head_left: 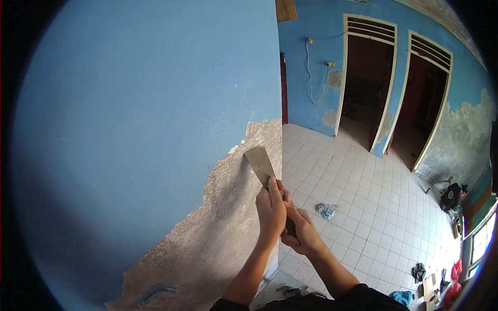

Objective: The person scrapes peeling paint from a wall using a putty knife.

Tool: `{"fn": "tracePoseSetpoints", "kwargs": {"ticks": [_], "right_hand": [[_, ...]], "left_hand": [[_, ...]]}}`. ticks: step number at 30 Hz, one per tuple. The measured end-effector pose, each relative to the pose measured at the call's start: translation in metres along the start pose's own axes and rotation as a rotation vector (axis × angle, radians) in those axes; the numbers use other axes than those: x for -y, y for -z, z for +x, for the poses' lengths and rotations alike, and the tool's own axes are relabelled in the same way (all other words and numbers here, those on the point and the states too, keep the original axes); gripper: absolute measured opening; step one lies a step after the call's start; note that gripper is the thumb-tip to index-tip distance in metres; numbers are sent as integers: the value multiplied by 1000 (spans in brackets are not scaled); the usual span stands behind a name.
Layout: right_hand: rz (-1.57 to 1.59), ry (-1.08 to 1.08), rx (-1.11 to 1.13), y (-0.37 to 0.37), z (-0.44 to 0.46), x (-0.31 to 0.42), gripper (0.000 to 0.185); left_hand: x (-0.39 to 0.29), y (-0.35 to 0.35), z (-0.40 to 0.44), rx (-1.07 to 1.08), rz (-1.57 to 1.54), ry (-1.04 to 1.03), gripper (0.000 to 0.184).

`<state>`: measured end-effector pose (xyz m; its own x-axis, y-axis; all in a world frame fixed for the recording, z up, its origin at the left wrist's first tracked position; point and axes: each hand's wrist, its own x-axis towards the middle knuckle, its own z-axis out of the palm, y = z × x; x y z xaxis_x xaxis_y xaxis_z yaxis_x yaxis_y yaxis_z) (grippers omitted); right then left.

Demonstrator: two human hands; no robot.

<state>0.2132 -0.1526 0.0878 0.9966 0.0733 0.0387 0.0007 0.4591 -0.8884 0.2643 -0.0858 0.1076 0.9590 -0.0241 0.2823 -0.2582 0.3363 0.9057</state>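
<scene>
A putty knife (261,165) with a wide metal blade points up and left, its edge by the bare, scraped patch (228,207) of the wall. My left hand (272,210) is wrapped round the knife near the base of the blade, thumb along the metal. Lower on the handle, my right hand (302,228) closes round it from the right. Blue paint (129,114) covers the wall above and left of the patch, with a ragged, chipped border between them.
The wall ends at a vertical corner just right of the blade. Beyond lie a white tiled floor (347,181), a small pile of paint flakes (326,210) and two doorways (365,78). Dark items, red bags (452,293) and cloths sit at the far right.
</scene>
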Motion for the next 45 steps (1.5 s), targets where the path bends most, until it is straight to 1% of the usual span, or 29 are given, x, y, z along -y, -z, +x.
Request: {"fn": "tracePoseSetpoints", "kwargs": {"ticks": [1, 3, 5, 7, 8, 10, 12, 13, 14, 15, 16, 17, 20, 22, 25, 27, 29, 30, 31, 34, 35, 36, 38, 39, 40, 41, 42, 44, 45], "right_hand": [[133, -61, 38, -3, 0, -1, 35], [125, -69, 44, -8, 6, 14, 36], [255, -57, 143, 3, 15, 14, 30], [242, -58, 102, 3, 7, 11, 31], [80, 19, 54, 2, 1, 6, 31], [-89, 97, 9, 2, -11, -2, 31], [151, -100, -3, -2, -16, -9, 32], [156, -100, -2, -7, -7, -2, 32], [162, -89, 5, -13, 5, 10, 32], [167, -82, 10, -17, 9, 15, 32], [220, -33, 84, -11, 6, 18, 30], [210, -26, 93, -7, 10, 16, 30], [233, -49, 95, -3, -3, -3, 31], [108, -61, -52, -12, -20, -6, 32], [134, 1, -85, -23, -12, -2, 34], [157, -63, -31, -24, 7, 12, 33], [236, 67, 84, -21, 18, 24, 32], [239, 62, 97, -21, 16, 28, 29], [235, 69, 96, -15, 27, 35, 29], [221, -76, -11, 1, 6, 0, 28], [240, -114, -44, 9, -2, -19, 29], [185, -155, -92, 18, -9, -39, 28], [60, -236, -135, 40, -29, -75, 29], [-11, -279, -133, 53, -42, -91, 28], [-164, -287, -157, 65, -54, -109, 26], [-318, -295, -182, 76, -66, -122, 27], [-316, -295, -188, 85, -78, -128, 27], [-1404, -113, -208, 97, -100, -137, 38], [-1399, -124, -207, 103, -107, -141, 38]], "left_hand": [[-2, 4, 0, -10, 12, -4, 35], [-17, -3, 12, -7, 27, -24, 35], [-20, -10, 16, 36, 37, -30, 35], [-11, -10, 10, 38, 21, -38, 34], [-8, -8, 3, 27, 7, -13, 34], [-4, -5, -6, 13, -13, 9, 34], [-5, 2, -7, 2, 13, 50, 35], [-6, 6, -8, -3, 30, 75, 35], [-15, 3, 4, -19, 84, -52, 35], [-18, 2, 6, -21, 91, -36, 35], [-20, -1, 9, 25, 69, -39, 35], [-21, -3, 15, 71, 41, -56, 35], [-9, 1, -1, 38, 18, -14, 35], [-2, 5, -18, 15, -30, 47, 35], [-7, 8, -8, 7, 24, 41, 35], [-39, 0, 15, 32, 172, -47, 33], [-46, -10, 26, 63, 113, -116, 34], [-45, -11, 25, 64, 108, -127, 34], [-39, -15, 39, 69, 86, -94, 35], [6, 1, 16, 89, 35, 57, 35], [25, 11, 4, 132, 17, 181, 37], [41, 24, -9, 194, 32, 283, 39], [85, 51, -36, 186, 23, 468, 43], [147, 88, -43, 324, 270, 510, 50], [127, 100, -60, 420, 307, 561, 60], [166, 131, -83, 361, 502, 515, 60], [202, 159, -102, 300, 692, 464, 60], [149, 172, -130, 334, 764, 562, 51], [153, 187, -139, 337, 766, 573, 51]]}}
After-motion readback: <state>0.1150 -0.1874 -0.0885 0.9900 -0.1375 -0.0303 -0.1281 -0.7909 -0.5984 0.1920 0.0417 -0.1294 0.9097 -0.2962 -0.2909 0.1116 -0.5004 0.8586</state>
